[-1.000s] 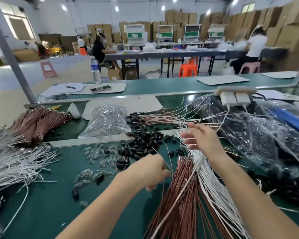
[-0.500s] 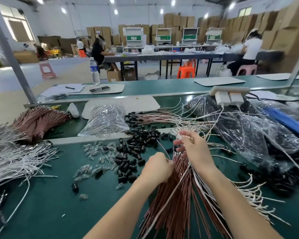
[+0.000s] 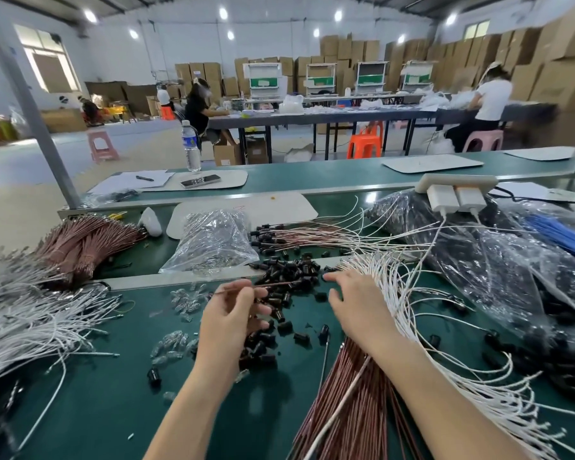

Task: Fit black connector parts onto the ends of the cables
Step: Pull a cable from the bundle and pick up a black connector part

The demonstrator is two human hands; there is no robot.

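Left hand point(image 3: 229, 323) pinching brown cable point(image 3: 279, 284) in fingers, right hand point(image 3: 356, 310) fingers spreading, black connector parts point(image 3: 292, 270) lying just beyond fingers on table point(image 3: 97, 410).

No writing, brand or number can be read anywhere in the head view. The clear plastic water bottle point(image 3: 191, 151) standing on the far green bench point(image 3: 312, 176) carries a blue-and-white wrap label whose print is too small and blurred to make out. The white patches on the green panels of the white shelf units point(image 3: 263, 82) at the back may be signs, though no letters resolve. The stacked brown cardboard boxes point(image 3: 346, 49) along the rear wall, the white paper sheets point(image 3: 127, 182) beside the bottle and the small brown carton point(image 3: 225, 155) under the long grey table point(image 3: 312, 116) show no legible marking either.
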